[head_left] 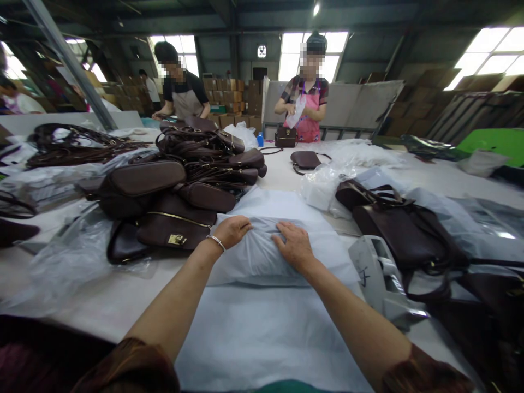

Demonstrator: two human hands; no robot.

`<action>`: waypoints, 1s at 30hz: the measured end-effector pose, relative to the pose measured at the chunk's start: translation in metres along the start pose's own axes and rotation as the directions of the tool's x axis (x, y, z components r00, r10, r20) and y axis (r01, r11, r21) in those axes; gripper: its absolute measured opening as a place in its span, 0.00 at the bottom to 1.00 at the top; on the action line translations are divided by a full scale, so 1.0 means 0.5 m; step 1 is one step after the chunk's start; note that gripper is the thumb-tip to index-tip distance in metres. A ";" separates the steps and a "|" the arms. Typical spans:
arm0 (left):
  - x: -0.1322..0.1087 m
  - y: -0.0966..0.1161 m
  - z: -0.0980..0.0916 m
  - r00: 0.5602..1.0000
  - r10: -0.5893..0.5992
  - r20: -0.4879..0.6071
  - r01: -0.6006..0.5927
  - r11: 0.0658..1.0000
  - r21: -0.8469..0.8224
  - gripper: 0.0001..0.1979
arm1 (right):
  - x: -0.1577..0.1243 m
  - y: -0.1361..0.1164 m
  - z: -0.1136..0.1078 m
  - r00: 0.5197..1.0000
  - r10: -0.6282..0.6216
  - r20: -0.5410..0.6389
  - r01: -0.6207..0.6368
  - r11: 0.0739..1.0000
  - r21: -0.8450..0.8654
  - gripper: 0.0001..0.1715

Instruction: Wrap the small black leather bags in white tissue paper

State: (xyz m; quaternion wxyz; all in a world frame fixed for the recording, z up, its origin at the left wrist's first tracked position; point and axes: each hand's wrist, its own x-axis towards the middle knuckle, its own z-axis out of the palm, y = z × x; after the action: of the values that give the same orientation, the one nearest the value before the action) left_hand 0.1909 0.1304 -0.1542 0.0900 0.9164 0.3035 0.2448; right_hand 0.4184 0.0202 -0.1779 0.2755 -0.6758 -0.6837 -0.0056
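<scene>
In front of me lies a bundle wrapped in thin white paper (266, 262), its contents hidden. My left hand (233, 232), with a bracelet at the wrist, has its fingers pinched on a fold of this paper along the top of the bundle. My right hand (295, 244) rests on the bundle to the right, fingers stretched out and lying on the paper. More white paper (262, 333) spreads flat beneath and toward me. Close to my left hand is a dark brown leather handbag (176, 224) with a gold zip and clasp.
A pile of brown handbags (204, 158) rises at the left. A grey tape dispenser (380, 273) stands by my right forearm, with more bags (401, 224) beyond it. Clear plastic wrapping (65, 262) is scattered about. Across the table (278, 177), two people handle bags and paper.
</scene>
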 end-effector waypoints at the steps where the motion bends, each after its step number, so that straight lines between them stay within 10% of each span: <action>1: 0.002 -0.001 0.004 1.000 -0.010 0.004 0.010 0.999 0.033 0.14 | 0.000 0.004 0.001 1.000 -0.008 -0.019 0.008 1.000 0.022 0.20; 13: -0.019 -0.019 0.056 0.996 -0.019 -0.090 0.028 0.995 0.094 0.15 | 0.013 0.081 -0.034 0.990 -0.137 -0.007 0.130 0.916 0.379 0.04; 20: -0.002 0.029 0.020 0.986 0.000 -0.166 0.015 0.996 0.088 0.19 | 0.021 0.076 -0.044 0.991 -0.129 0.040 0.110 0.942 0.317 0.03; 24: 0.025 0.083 0.013 0.972 0.225 -0.070 -0.228 0.973 -0.036 0.24 | 0.026 0.068 -0.039 0.992 -0.120 0.049 0.105 0.965 0.242 0.03; 30: 0.044 0.092 0.038 0.985 0.171 0.030 -0.169 0.983 -0.065 0.17 | 0.015 0.077 -0.038 0.985 -0.172 -0.011 0.169 0.951 0.261 0.05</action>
State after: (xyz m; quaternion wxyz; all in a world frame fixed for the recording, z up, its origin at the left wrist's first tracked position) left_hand 0.2393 0.1064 -0.1476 0.1029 0.9400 0.2147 0.2445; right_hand 0.4614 0.0233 -0.1731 0.3564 -0.5724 -0.7357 0.0645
